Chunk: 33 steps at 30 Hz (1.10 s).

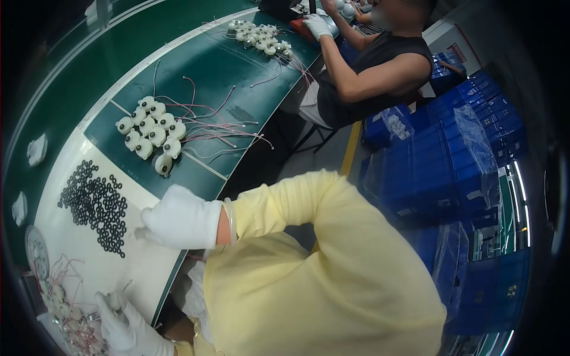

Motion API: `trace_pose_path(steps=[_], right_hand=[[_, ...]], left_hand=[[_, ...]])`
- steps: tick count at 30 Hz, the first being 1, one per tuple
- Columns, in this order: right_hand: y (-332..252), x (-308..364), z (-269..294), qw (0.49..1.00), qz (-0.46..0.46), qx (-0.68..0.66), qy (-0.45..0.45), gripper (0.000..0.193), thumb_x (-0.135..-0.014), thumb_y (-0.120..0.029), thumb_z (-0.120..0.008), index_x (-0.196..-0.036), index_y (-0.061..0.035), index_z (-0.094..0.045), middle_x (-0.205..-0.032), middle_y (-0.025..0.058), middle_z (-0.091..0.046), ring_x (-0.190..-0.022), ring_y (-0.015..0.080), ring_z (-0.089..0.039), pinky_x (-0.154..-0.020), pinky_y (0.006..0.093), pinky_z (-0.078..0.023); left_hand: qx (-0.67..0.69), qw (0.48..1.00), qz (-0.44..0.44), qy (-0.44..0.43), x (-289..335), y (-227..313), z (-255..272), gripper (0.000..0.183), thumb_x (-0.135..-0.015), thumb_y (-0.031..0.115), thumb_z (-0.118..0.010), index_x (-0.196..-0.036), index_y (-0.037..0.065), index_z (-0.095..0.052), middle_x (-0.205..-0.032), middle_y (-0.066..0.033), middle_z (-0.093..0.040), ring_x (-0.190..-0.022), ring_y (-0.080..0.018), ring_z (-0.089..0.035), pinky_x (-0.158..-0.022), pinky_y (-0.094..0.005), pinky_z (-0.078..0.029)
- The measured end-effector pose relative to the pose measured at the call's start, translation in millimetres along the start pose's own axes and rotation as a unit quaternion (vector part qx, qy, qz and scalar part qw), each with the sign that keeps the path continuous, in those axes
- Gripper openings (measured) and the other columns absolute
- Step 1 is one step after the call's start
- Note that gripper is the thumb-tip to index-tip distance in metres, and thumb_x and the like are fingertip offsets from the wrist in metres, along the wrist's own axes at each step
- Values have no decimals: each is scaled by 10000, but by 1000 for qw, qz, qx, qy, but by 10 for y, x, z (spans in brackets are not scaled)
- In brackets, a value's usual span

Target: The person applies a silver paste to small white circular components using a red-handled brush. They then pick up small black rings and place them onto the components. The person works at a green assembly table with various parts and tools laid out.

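My right hand (183, 219), in a white glove, is over the white tabletop, its fingers curled together beside a spread of small black rings (113, 207). What is pinched at its fingertips, if anything, is too small to make out. At the lower left my gloved left hand (126, 329) is closed round a small cream-coloured motor (117, 301). Close by lies a tangled heap of similar cream motors (59, 302) with red and white wires. Farther up, a cluster of round cream motors (156, 136) stands on the green mat, black centres upward, their wires trailing right.
Another batch of cream motors (261, 38) lies at the far end of the green table (202, 65). A co-worker (380, 71) in a dark sleeveless top sits there, wearing a white glove (317, 26). Blue crates (415, 166) are stacked at the right, some with clear plastic.
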State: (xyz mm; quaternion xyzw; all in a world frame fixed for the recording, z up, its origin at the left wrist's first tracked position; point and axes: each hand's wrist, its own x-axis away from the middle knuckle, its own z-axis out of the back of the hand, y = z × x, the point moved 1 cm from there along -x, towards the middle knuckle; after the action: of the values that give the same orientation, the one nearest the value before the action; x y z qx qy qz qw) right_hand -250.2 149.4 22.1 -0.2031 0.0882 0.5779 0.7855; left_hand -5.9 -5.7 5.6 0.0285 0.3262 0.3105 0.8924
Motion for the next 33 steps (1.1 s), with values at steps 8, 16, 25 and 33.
trace_pose_path(steps=[8, 16, 25, 33], right_hand=[[153, 268, 43, 993, -91, 16, 69, 311, -957, -348, -626, -768, -101, -632, -530, 83, -572, -451, 290, -591, -456, 398, -455], [264, 266, 377, 989, -147, 28, 8, 296, -900, -381, -653, -941, -88, -639, -629, 89, -623, -563, 285, -644, -534, 420, -482], [3, 167, 275, 997, -76, 11, -24, 364, -836, -461, -709, -889, -114, -611, -732, 58, -572, -652, 259, -606, -586, 413, -415], [6, 169, 297, 996, -84, -3, -32, 394, -816, -440, -729, -957, -95, -605, -771, 68, -588, -668, 269, -625, -602, 424, -439]], left_hand=[[-18, 995, 69, -74, 6, 132, -21, 380, -987, 258, -660, -1303, 48, -678, -1107, -163, -738, -900, -297, -679, -809, -393, -532], [-56, 996, -44, 53, -247, 453, 75, 267, -945, 314, -726, -1017, 63, -779, -818, -113, -736, -657, -273, -666, -632, -389, -551], [-63, 996, -48, 43, -257, 447, 83, 264, -940, 302, -720, -998, 50, -777, -796, -125, -732, -627, -289, -656, -604, -400, -540], [-35, 999, 6, 15, -230, 451, 149, 335, -953, 395, -670, -1083, 107, -781, -799, -156, -723, -648, -335, -650, -603, -441, -517]])
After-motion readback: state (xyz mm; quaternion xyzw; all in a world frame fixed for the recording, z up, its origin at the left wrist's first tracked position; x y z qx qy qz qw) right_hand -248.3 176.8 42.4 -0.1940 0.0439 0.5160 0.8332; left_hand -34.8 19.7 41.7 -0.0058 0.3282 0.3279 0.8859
